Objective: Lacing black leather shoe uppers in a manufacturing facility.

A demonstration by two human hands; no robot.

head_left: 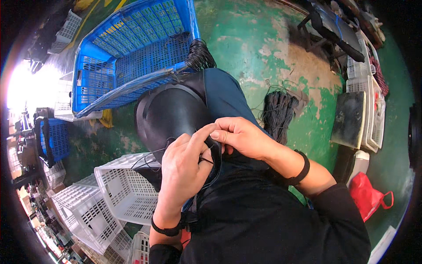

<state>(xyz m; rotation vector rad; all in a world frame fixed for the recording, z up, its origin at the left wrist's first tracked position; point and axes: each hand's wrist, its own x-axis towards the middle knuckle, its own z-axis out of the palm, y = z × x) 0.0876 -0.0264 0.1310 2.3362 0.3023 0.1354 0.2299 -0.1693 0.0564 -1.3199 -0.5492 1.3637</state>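
Observation:
My left hand (180, 165) and my right hand (241, 135) meet over my lap, fingertips nearly touching. The left is closed in a pinch on a thin black cord (206, 161), part of which shows between thumb and fingers. Pressed together, the right thumb and forefinger also pinch something, but the fingertips hide it. More thin cord (149, 155) loops out left of the left hand. A smooth black sheet (173, 112) covers my left thigh. A bundle of black cords (200, 55) hangs over the blue crate's (127, 90) near right corner.
A larger bundle of black cords (280, 113) lies on the green floor right of my leg. White crates (127, 187) stand at the lower left. At the right are more white crates (373, 114), a dark flat board (349, 119) and a red bag (368, 196).

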